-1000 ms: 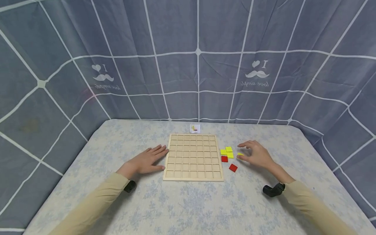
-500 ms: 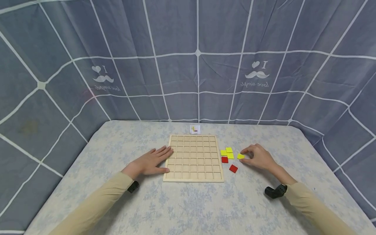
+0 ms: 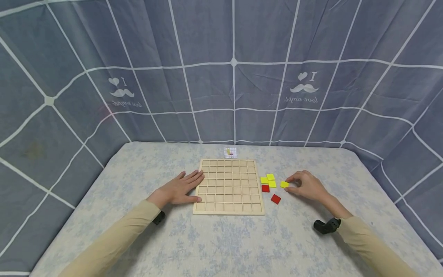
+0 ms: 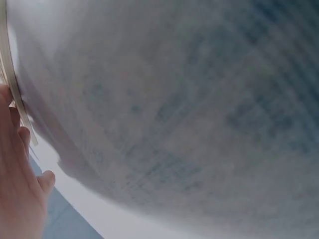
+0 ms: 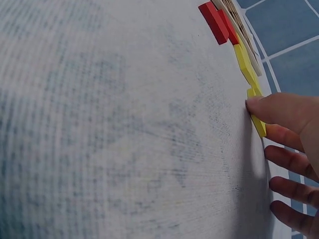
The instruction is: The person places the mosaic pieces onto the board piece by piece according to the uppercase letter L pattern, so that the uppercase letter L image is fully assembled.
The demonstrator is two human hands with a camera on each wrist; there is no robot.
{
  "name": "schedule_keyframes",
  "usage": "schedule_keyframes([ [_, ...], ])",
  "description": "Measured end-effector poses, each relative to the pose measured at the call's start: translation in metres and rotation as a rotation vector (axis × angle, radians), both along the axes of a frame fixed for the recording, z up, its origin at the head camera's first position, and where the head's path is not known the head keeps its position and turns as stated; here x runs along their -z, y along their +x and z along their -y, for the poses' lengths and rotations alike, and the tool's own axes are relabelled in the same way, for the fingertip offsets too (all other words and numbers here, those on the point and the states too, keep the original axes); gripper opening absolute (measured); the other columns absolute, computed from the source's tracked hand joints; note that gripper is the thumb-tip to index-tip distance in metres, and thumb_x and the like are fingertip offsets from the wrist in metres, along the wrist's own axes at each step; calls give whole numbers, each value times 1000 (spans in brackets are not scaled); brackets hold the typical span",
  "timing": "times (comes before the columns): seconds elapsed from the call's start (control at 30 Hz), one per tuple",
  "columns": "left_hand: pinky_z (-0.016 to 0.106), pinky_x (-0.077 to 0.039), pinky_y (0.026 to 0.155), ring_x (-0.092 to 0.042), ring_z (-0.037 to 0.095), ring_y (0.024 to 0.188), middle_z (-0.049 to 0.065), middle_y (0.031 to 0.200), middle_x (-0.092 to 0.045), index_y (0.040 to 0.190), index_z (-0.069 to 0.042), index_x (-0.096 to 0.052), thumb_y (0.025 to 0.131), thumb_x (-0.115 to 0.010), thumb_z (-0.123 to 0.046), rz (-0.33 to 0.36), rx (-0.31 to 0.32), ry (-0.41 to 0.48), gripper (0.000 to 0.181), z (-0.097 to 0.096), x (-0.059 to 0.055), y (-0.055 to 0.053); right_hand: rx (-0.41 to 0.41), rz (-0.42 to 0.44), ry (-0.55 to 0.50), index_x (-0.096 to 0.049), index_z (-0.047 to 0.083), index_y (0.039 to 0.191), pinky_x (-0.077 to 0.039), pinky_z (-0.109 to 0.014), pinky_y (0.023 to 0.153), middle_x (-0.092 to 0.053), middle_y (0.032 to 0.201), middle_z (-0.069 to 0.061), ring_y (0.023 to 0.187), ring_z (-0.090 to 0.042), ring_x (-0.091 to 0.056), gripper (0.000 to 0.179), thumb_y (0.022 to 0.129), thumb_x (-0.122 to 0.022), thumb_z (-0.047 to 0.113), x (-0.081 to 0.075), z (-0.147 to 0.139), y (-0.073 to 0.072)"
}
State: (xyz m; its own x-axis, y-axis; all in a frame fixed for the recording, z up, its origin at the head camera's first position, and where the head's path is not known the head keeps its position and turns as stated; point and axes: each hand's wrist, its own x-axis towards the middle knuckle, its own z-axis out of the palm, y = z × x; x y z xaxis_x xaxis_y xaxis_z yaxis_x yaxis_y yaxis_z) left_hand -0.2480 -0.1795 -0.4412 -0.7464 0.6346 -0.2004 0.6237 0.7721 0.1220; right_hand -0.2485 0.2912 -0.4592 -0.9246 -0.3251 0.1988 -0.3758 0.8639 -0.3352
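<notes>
The blue curtain (image 3: 207,34) had backward words (image 3: 301,99) on it. On the right it read "I" by a white heart (image 3: 302,76), and "love simple" under a white moustache (image 3: 304,88). The same signs (image 3: 122,92) stood again on the left.

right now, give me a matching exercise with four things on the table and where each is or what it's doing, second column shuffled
Things
1. left hand
2. right hand
3. small card
4. red tiles

Places and states
A. pinching a yellow tile
B. two pieces lying right of the board
C. at the board's left edge
D. beyond the board's far edge

Pairs: 1-C, 2-A, 3-D, 4-B
</notes>
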Motion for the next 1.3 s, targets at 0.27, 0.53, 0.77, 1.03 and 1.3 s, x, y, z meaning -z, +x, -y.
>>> schedule_keyframes([
  [0.27, 58, -10, 119, -10, 28, 150, 7, 163, -11, 156, -19, -16, 94, -43, -62, -37, 36, -13, 80, 0, 1, -1, -5, 7, 6, -76, 13, 97, -40, -27, 63, -71, 92, -2, 78, -13, -51, 25, 77, -80, 29, -2, 0, 1],
  [0.53, 58, -10, 119, -13, 27, 150, 8, 163, -12, 156, -18, -16, 95, -43, -61, -64, 59, -21, 80, 2, 3, -1, 12, 11, 41, -76, 12, 97, -43, -29, 64, -71, 92, -2, 82, -16, -54, 27, 77, -79, 30, -2, 4, 0],
  [0.77, 57, -9, 120, -11, 26, 150, 7, 163, -9, 156, -18, -14, 95, -41, -61, -52, 62, -44, 80, -1, 1, -1, 37, -14, 56, -76, 11, 99, -47, -31, 64, -71, 92, -2, 84, -18, -56, 29, 78, -78, 32, -6, 11, -1],
  [1.03, 56, -8, 120, -10, 26, 151, 7, 163, -8, 156, -18, -14, 95, -40, -62, -36, 67, -54, 80, -3, -3, -1, 12, -53, 22, -76, 11, 98, -50, -38, 67, -72, 91, -3, 87, -21, -58, 28, 78, -77, 30, -15, 27, -5],
  [1.3, 56, -9, 120, -10, 25, 151, 7, 163, -9, 156, -17, -14, 95, -40, -62, -36, 71, -54, 81, -2, -4, -1, -24, -58, -14, -77, 12, 97, -47, -30, 64, -72, 90, -2, 85, -19, -58, 29, 77, -79, 32, -20, 54, -16],
])
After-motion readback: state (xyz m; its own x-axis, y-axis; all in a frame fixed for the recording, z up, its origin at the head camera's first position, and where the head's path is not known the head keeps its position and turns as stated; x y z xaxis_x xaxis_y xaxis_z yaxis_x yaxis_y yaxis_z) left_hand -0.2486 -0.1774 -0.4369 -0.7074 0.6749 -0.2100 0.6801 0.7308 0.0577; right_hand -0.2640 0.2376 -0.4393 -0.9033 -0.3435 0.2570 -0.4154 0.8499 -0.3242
